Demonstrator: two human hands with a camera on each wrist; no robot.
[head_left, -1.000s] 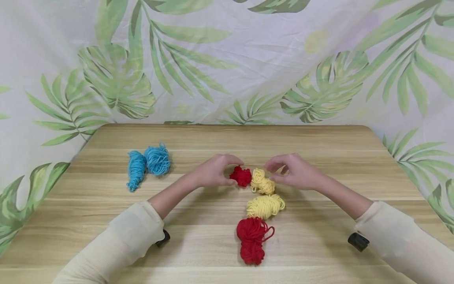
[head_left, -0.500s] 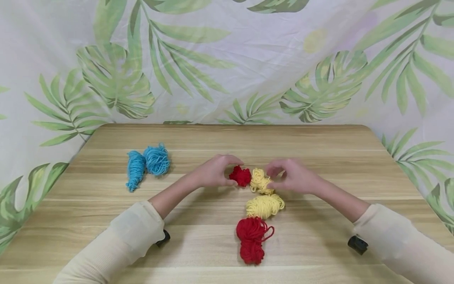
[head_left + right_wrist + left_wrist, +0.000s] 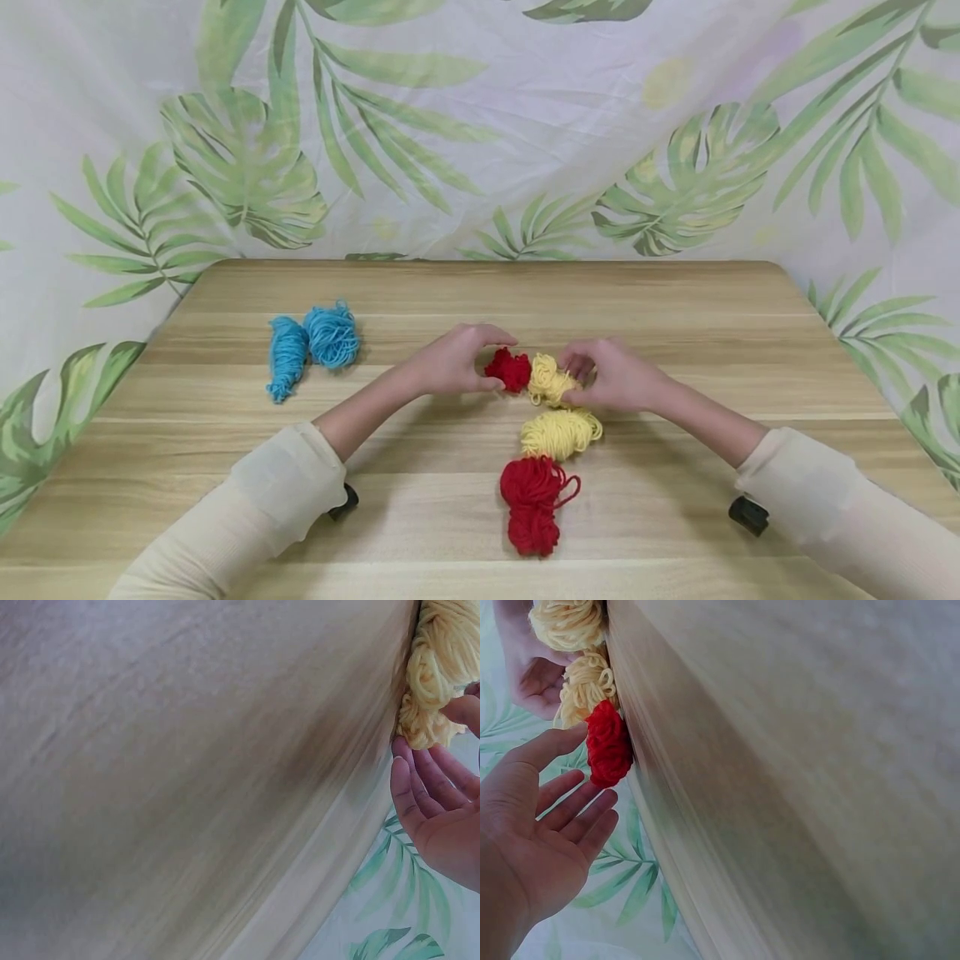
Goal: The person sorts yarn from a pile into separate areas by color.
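Observation:
In the head view my left hand curves loosely round the left end of a small red yarn bundle. The left wrist view shows its thumb tip at the red yarn and its other fingers relaxed, spread below. To the right, a small pale-yellow yarn bundle adjoins the red one. My right hand pinches its right end, thumb on the near side and fingers on the far side; the right wrist view shows fingertips right at the yarn. Just nearer lies a larger yellow yarn bundle.
A large red yarn bundle with a loose loop lies in front of the larger yellow one. Two blue yarn bundles sit side by side at the back left of the wooden table. A leaf-patterned cloth hangs behind.
My right hand has come left and slightly nearer, and its thumb and fingers have closed in on the small yellow bundle. My left hand and the other bundles look nearly unmoved.

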